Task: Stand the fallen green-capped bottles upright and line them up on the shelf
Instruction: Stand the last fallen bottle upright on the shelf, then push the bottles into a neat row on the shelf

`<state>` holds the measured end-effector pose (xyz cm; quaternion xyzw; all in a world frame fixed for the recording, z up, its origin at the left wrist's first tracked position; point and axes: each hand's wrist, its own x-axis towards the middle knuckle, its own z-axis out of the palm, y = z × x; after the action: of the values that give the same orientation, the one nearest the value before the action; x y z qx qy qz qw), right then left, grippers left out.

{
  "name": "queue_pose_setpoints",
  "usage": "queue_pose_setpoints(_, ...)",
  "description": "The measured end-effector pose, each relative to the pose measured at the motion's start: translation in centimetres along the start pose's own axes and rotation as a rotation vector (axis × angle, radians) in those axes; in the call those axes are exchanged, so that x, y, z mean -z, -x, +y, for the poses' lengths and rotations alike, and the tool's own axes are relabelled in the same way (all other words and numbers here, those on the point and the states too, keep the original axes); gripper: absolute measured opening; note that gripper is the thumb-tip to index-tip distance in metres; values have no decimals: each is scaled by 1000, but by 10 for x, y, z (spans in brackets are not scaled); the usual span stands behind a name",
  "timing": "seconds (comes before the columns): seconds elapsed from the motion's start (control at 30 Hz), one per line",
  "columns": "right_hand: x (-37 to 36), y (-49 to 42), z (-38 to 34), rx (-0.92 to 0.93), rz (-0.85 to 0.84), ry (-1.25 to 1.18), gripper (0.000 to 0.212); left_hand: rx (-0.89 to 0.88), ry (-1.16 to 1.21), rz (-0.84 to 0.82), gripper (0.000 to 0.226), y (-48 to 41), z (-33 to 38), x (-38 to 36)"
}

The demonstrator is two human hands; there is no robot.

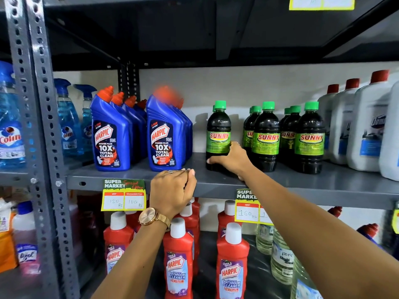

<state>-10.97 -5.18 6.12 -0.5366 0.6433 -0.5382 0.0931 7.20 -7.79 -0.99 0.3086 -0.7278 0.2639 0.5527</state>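
Note:
Several dark bottles with green caps and green SUNNY labels stand upright on the grey shelf [133, 178]. The leftmost bottle [218, 130] stands apart from the others, with another cap just showing behind it. My right hand [231, 158] wraps around its lower half. To its right stand two more groups, one fronted by a bottle [266, 137] and one by a bottle [310, 137]. My left hand [172, 190] rests with curled fingers on the shelf's front edge, holding no bottle. None of the green-capped bottles in view lies on its side.
Blue Harpic bottles [110, 137] stand left of the green-capped ones, white jugs with red caps [364, 126] to the right. Blue Colin sprays [67, 121] fill the far left. Red Harpic bottles [179, 262] and clear bottles sit on the shelf below. Price tags [123, 195] hang from the edge.

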Motion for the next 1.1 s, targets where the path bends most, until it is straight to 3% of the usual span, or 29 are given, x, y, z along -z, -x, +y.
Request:
queue_pose_setpoints(0.07, -2, 0, 0, -1, 21, 59, 70, -1, 5, -3, 42, 0, 0, 0)
queue_pose_setpoints(0.13, -3, -2, 1, -1, 29, 68, 80, 3, 4, -7, 43, 1, 0, -1)
queue_pose_setpoints(0.63, 0, -2, 1, -75, -44, -18, 64, 12, 39, -95, 44, -2, 5, 10)
queue_pose_setpoints(0.73, 21, 5, -11, -199, -263, -61, 41, 69, 15, -206, 46, -9, 9, 21)
queue_pose_setpoints(0.87, 81, 19, -13, -329, -391, 59, 61, 70, -156, -395, 47, -34, 16, 27)
queue_pose_setpoints(0.93, 110, 26, 1, -347, -357, 161, 44, 62, -171, -460, 48, -50, 25, 23)
queue_pose_setpoints(1.0, 127, 30, 19, -375, -205, 167, 41, 155, -61, -585, 50, -68, 34, 7)
queue_pose_setpoints(1.07, 132, 28, 34, -343, -53, 107, 42, 341, 180, -776, 78, -85, 41, -10)
queue_pose_setpoints(1.1, 132, 26, 38, -322, -13, 68, 56, 440, 323, -829, 95, -91, 44, -19)
